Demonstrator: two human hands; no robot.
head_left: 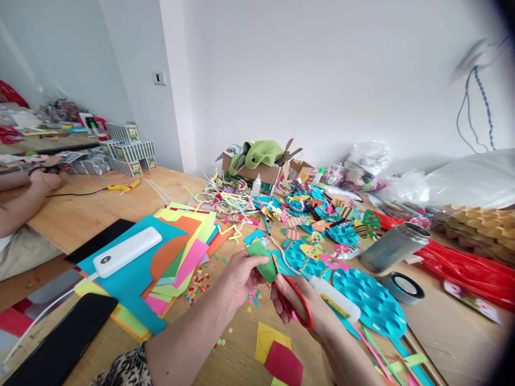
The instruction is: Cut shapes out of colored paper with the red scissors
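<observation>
Near the middle of the head view, my left hand point(240, 274) pinches a small piece of green paper point(262, 258) between thumb and fingers. My right hand point(295, 300) has its fingers in the handles of red scissors point(301, 303). The scissor blades meet the right edge of the green paper. On the table below both hands lie a yellow paper piece point(263, 333) with a drawn curve and a dark red paper piece point(284, 362). Small paper scraps point(198, 287) are scattered left of my left hand.
Coloured paper sheets point(132, 257) with a white power bank point(127, 252) and a black phone point(66, 340) lie left. Paper fish, a glue bottle point(338, 300), blue scalloped discs point(368, 300) and a metal bottle point(396, 246) are right. Another person's hands point(46, 174) show far left.
</observation>
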